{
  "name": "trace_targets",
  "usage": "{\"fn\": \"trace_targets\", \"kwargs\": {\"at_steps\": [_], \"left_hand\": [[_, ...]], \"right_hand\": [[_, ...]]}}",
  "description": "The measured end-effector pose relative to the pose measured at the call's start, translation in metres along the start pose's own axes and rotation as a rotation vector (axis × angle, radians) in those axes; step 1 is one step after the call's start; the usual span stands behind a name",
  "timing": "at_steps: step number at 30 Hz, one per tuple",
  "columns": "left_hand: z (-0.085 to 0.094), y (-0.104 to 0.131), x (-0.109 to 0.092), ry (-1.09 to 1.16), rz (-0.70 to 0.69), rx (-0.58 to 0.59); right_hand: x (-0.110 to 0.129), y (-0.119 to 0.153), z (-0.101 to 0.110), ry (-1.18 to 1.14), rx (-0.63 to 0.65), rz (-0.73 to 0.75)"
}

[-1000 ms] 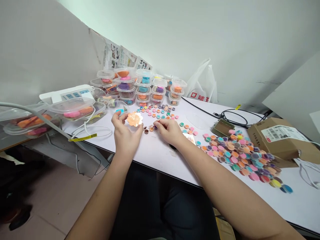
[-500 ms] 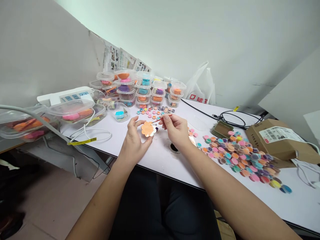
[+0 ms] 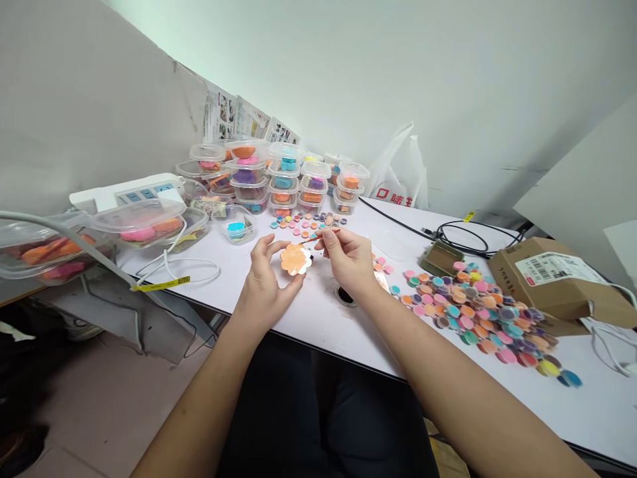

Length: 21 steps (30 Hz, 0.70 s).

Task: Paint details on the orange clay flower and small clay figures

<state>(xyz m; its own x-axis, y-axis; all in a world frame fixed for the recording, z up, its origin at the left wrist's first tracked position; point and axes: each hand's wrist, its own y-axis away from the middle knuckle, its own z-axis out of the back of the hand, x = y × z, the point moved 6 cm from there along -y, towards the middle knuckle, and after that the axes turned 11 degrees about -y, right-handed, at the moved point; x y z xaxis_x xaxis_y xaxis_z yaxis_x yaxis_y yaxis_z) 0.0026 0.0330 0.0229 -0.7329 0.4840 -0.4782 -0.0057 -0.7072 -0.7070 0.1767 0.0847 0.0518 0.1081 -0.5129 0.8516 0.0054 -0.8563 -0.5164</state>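
Observation:
My left hand (image 3: 265, 282) holds a small flower-shaped piece (image 3: 293, 259) between fingers and thumb. Its face is mostly orange, with a white shiny part at the lower right. In my right hand (image 3: 346, 259) a thin reddish brush (image 3: 320, 236) is pinched, its tip at the upper edge of the flower piece. Small paint pots in many colours (image 3: 468, 312) lie heaped on the table right of my right forearm. More little pots (image 3: 311, 224) sit behind my hands. A dark round hole (image 3: 345, 295) shows beside my right wrist.
Stacked clear tubs (image 3: 283, 179) with coloured contents stand at the back. A power strip (image 3: 129, 191), lidded tubs (image 3: 144, 226) and cables are on the left. An open brown cardboard box (image 3: 557, 279), black cable (image 3: 462, 238), green tray (image 3: 440, 257) and white plastic bag (image 3: 401, 169) are on the right.
The flower piece has tilted slightly in my left hand, and its white part catches the light differently. Both hands keep nearly the same place and grip.

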Motion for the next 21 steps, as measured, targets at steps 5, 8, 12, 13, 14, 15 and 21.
{"fn": "trace_targets", "kwargs": {"at_steps": [5, 8, 12, 13, 14, 15, 21], "left_hand": [[0.0, 0.0004, 0.0005, 0.007, 0.044, 0.027], [-0.0002, 0.0001, 0.0005, 0.012, 0.051, 0.035], [0.0002, 0.0, 0.0005, 0.023, 0.06, 0.031], [0.0003, 0.0001, 0.0009, 0.027, 0.073, 0.03], [0.0005, 0.0002, 0.0016, 0.029, 0.093, 0.031], [0.0008, 0.0004, 0.0024, 0.03, 0.118, 0.029], [0.0029, 0.0005, 0.0042, 0.023, 0.213, 0.026]], "right_hand": [[0.0003, 0.0, 0.0017, 0.016, -0.015, -0.008], [0.0032, 0.0006, -0.0006, 0.004, -0.007, 0.014], [0.0031, 0.0018, -0.0026, 0.045, 0.031, 0.019], [0.0026, 0.002, -0.0016, 0.062, 0.031, 0.016], [0.0021, 0.0023, -0.0002, 0.079, 0.031, 0.013], [0.0019, 0.0026, 0.0011, 0.094, 0.036, 0.011], [0.0059, 0.0032, 0.0042, 0.09, 0.053, 0.051]]}}
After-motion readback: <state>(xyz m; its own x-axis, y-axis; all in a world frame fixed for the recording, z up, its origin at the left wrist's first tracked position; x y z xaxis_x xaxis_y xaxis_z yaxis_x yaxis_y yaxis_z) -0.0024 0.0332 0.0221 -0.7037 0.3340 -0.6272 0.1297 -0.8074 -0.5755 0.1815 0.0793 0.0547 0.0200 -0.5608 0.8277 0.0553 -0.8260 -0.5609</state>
